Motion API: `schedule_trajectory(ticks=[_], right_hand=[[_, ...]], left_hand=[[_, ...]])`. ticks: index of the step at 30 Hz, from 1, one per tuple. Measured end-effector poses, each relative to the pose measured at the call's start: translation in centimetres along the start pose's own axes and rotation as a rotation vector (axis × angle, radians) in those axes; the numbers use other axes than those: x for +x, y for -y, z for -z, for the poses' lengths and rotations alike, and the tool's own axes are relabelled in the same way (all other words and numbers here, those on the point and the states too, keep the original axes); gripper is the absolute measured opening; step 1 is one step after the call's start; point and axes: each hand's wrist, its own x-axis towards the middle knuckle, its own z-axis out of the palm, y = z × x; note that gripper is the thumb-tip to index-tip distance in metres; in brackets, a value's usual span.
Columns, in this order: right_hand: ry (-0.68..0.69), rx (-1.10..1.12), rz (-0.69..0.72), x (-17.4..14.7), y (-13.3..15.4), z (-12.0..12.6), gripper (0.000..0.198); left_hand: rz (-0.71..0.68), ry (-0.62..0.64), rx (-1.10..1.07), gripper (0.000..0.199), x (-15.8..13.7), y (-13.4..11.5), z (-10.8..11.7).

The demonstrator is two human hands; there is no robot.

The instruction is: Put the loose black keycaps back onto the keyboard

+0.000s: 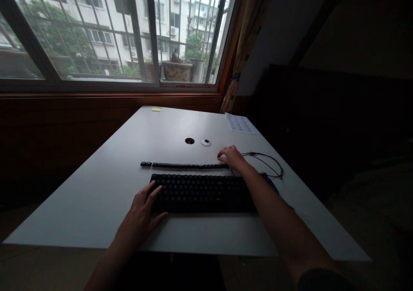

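In the lower middle of the frame, the left hand lies on the left end of a black keyboard. Its grip is wide: the fingers are spread over the keys at this end, and the thumb stands apart near the front edge. I suppose that this hand keeps the keyboard steady. The keyboard lies flat and almost parallel to the near edge, perhaps so that both hands can reach it easily. Its right end is partly covered by the right forearm, and a dark blue thing shows just behind this forearm.

A little farther, a line of loose black keys runs beside the keyboard; probably they are laid in one row to keep their order. The right hand is above the right end of this line, with bent fingers and a narrow grip; whether it pinches a small key, I cannot tell. To its right, a thin black cable makes a loop.

All this is on a white, smooth table. In the middle of the frame there is a round hole, with a white disc beside it. Farther away are a printed sheet and a yellow note. The room is dim; light comes from the barred window at upper left, with a plant pot outside.
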Motion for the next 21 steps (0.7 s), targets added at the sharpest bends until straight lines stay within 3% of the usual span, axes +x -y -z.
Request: schedule_trajectory(ticks=[7, 13, 16, 21], right_hand=[[-0.06, 0.236, 0.181, -2.1, 5.3, 1.3, 0.014], [-0.112, 0.395, 0.325, -6.3, 11.3, 1.4, 0.017], [-0.173, 0.465, 0.391, -8.2, 13.9, 1.1, 0.027], [-0.244, 0.483, 0.526, -10.3, 17.1, 1.0, 0.033]], left_hand=[[-0.045, -0.063, 0.033, 0.064, 0.1, 0.1, 0.3], [0.007, -0.166, -0.201, 0.025, 0.4, -1.1, 1.8], [0.119, -0.1, -0.406, 0.02, 1.3, -2.5, 2.3], [0.405, 0.053, -0.687, 0.032, 3.7, -5.0, 1.9]])
